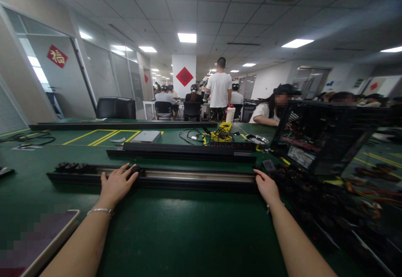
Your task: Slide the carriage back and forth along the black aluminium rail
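Nearest the camera, at lower left, a flat phone-like slab with a pale rim (47, 239) lies on the green matted surface (188, 235). Both forearms reach forward over it. Left hand (117, 183) rests flat on the long black-and-silver metal rail (188, 177); its fingers (130, 170) curl loosely over a small black part (135, 169) seated in the rail's channel, grip narrow, more touching than clamping. Right hand (266, 186) lies at the rail's right end, palm down, fingers slack, holding nothing. Several black pieces (70, 167) already sit bunched at the rail's left end; the long silver stretch between the hands is bare, so the work looks early. Beyond, a second black rail (180, 150). Right, an open black computer chassis (317, 137). Farther off, a yellow parts tray (223, 132) with cables, then seated and standing people.
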`<state>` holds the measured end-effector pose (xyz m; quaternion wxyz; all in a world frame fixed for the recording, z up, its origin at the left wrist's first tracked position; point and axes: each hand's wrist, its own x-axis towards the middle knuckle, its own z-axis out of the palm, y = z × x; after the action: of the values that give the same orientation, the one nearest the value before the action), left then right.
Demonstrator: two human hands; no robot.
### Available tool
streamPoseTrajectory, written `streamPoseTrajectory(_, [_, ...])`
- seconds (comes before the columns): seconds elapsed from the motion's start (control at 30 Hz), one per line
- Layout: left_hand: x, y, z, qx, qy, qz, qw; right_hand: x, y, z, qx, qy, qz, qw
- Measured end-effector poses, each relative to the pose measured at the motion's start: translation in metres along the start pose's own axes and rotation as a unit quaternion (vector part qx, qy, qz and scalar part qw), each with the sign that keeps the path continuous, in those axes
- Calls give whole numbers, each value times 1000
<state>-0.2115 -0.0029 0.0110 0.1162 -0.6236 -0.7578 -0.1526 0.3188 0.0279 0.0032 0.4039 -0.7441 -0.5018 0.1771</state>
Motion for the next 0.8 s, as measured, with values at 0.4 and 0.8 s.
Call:
streamPoseTrajectory(0.4, [-1,4,-1,-3,-13,26,1000,-3,-5,-2,-10,9,-3,1000])
streamPoseTrajectory(0.8, [-1,5,-3,7,-16,37,999,-2,-3,-1,-8,5,-2,1000])
